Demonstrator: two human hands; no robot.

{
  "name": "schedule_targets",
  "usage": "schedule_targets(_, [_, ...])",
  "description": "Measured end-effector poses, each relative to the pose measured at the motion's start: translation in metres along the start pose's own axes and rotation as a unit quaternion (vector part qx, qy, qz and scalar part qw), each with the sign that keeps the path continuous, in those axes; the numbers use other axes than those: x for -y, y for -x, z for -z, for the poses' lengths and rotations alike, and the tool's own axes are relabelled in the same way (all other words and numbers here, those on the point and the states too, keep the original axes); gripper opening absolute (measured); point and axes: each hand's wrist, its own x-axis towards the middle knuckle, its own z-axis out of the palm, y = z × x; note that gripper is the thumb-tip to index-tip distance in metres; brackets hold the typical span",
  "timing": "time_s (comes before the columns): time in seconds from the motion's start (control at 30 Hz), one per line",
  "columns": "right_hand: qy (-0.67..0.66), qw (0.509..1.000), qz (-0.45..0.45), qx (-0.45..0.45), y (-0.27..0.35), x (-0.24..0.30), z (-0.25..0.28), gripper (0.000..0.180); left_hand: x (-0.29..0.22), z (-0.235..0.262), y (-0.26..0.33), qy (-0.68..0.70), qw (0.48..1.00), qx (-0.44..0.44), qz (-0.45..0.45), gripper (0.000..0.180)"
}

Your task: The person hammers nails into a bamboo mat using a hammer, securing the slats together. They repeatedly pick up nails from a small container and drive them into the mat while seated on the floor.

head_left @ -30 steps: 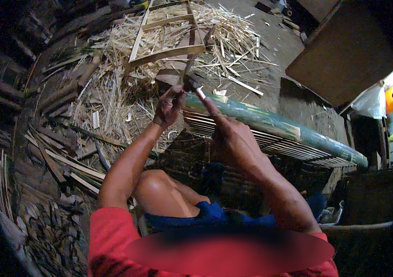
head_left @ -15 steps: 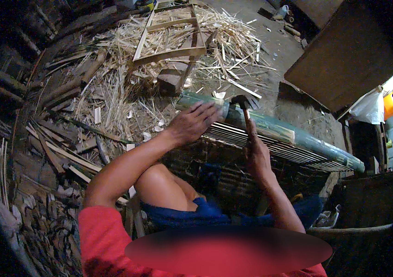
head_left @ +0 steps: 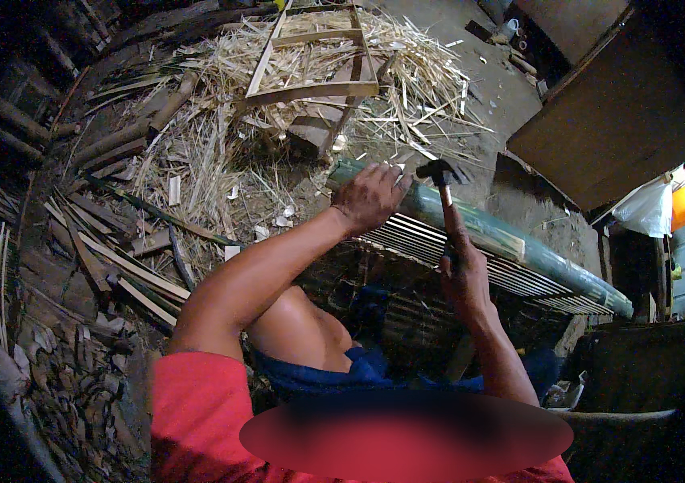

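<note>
Beneath the left hand [head_left: 370, 197], shifted away from the hammer [head_left: 443, 171] head since a second ago: green bamboo pole [head_left: 489, 225], apparently steadied — any pinch impossible to tell. Within the right hand [head_left: 466, 278], wrapped tight: hammer handle — head just ahead, seemingly freed for use.

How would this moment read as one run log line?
Left hand: resting on green bamboo pole | Right hand: holding hammer by its handle | Beyond: wooden frame, heap of pale strips

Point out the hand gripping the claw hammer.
The right hand, closed around the claw hammer; the left hand instead lies over one end of the green bamboo pole.
</note>
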Motion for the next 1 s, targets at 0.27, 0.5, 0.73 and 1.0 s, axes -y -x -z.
schedule_targets(0.27, [0.043,0.955,0.272,-0.107,0.005,0.062,0.023,0.080,0.001,0.007,0.004,0.019,1.000,-0.011,-0.002,0.045])
schedule_targets(0.5, [0.049,0.978,0.188,0.069,-0.038,0.093,0.011,0.075,0.005,0.000,0.001,0.122,0.990,-0.070,0.026,0.023])
schedule_targets(0.73, [0.108,0.953,0.276,-0.063,-0.020,0.073,0.001,0.074,0.001,-0.007,0.006,0.066,0.995,-0.068,0.019,0.020])
schedule_targets(1.0, [-0.003,0.982,0.185,-0.041,-0.040,0.038,-0.034,0.064,0.001,-0.005,0.006,0.130,0.990,-0.011,0.057,0.039])
